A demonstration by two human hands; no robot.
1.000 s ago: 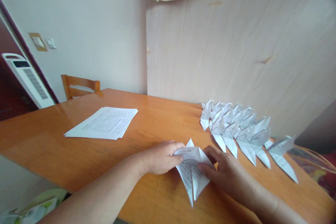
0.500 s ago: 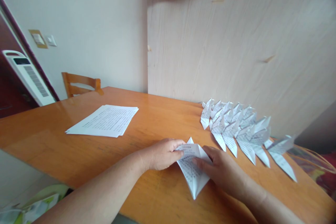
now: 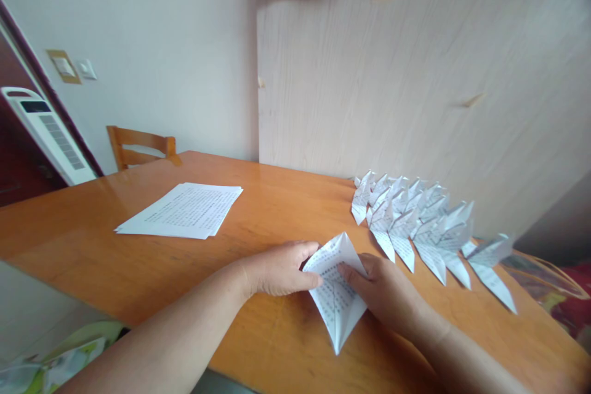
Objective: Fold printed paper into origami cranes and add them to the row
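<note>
Between my hands is a folded sheet of printed paper (image 3: 336, 295), shaped like a diamond with one point toward me and one away. My left hand (image 3: 284, 269) pinches its left edge, thumb on top and fingers behind. On the right side, my right hand (image 3: 385, 289) grips it with the thumb pressed on the printed face; the other fingers are mostly hidden beneath. Several folded paper pieces (image 3: 429, 228) of the same printed paper stand in rows to the right, their tips upright.
A stack of printed sheets (image 3: 184, 212) lies on the left of the orange wooden table (image 3: 277, 197). Behind it stands a wooden chair (image 3: 141, 144). A wall closes off the table's far side. A bin-like green container (image 3: 85, 341) sits below the near left edge.
The upper part of the paper has opened out from a folded-down flap into a full point. My left hand has shifted slightly left; both hands still hold the paper.
</note>
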